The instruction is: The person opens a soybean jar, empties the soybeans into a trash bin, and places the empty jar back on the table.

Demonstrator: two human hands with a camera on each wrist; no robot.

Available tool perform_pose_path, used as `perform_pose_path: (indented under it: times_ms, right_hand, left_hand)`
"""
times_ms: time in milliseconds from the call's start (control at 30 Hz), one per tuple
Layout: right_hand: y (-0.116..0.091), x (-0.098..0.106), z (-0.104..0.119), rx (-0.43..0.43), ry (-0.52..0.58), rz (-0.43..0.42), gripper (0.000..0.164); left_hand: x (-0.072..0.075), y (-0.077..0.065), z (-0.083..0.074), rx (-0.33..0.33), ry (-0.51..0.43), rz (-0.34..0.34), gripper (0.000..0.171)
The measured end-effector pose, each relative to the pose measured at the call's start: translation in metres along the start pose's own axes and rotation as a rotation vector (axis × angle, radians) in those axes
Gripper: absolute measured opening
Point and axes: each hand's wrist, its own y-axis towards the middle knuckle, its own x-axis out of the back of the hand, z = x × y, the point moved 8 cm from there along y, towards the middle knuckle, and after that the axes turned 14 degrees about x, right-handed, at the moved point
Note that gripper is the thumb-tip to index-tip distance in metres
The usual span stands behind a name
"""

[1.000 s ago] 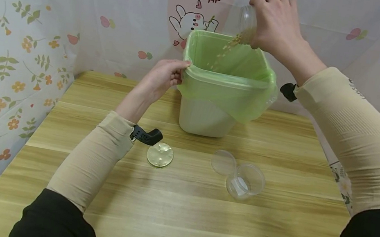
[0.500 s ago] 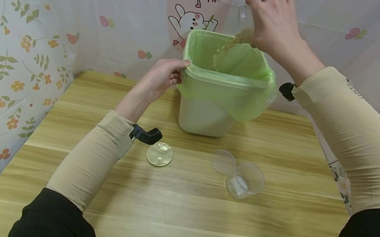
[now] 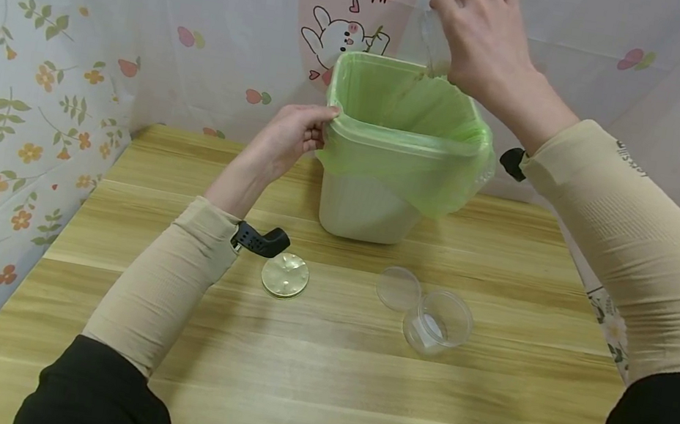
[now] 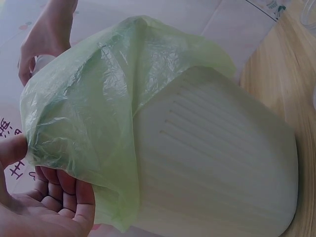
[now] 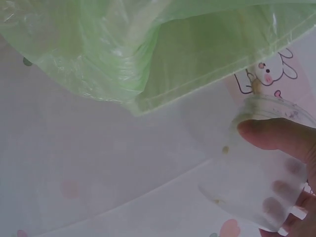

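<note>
A white trash bin (image 3: 356, 211) stands at the back of the table, lined with a green plastic bag (image 3: 400, 170) folded over its rim. My left hand (image 3: 291, 134) grips the bin's left rim through the bag, thumb on top and fingers curled below. Above the bin's right side, my right hand (image 3: 487, 39) holds a clear jar (image 5: 247, 173) tilted with its mouth toward the bag. A thin trickle of small yellowish grains falls from the mouth. A few grains cling inside the jar, as the right wrist view shows. The bin's bottom is hidden.
A round gold-coloured lid (image 3: 285, 275) lies on the wooden table (image 3: 310, 400) near the left wrist. A clear flat lid (image 3: 399, 289) and a clear plastic cup (image 3: 444, 321) sit in front of the bin. Patterned cloth (image 3: 231, 17) hangs behind and to the left.
The jar has tipped further and shifted slightly left. The stream of grains, thick half a second ago, is now a thin trickle. My left hand holds its place on the rim.
</note>
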Motion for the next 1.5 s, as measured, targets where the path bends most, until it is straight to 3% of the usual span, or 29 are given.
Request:
perform_pose_path:
  times_ms: [333,667,833,1000,1167,1233,1500]
  right_hand:
    - [-0.002,0.006,0.012,0.151,-0.084,-0.125,0.052]
    - [-0.001,0.002,0.026,0.325,-0.303,-0.079,0.054]
    - [-0.001,-0.002,0.029,0.343,-0.346,-0.024,0.059]
    - [-0.003,0.002,0.026,0.305,-0.264,-0.073,0.057]
    - [-0.014,0.012,0.014,0.228,-0.054,-0.232,0.059]
    - [-0.018,0.013,0.007,0.175,0.028,-0.257,0.062]
    - [-0.036,0.002,-0.026,-0.112,0.309,-0.198,0.081]
  left_hand:
    - [-0.001,-0.001,0.000,-0.003,-0.013,0.004,0.015]
    - [0.000,0.000,0.001,-0.003,-0.015,0.010,0.015]
    - [0.000,0.000,0.001,0.002,-0.014,0.008,0.015]
    - [0.000,-0.001,0.000,0.001,-0.011,0.004,0.015]
    - [-0.003,-0.001,0.001,-0.005,-0.001,0.007,0.015]
    - [-0.003,-0.001,0.001,-0.008,0.013,0.007,0.015]
    - [0.000,0.001,0.001,-0.011,0.023,-0.011,0.016]
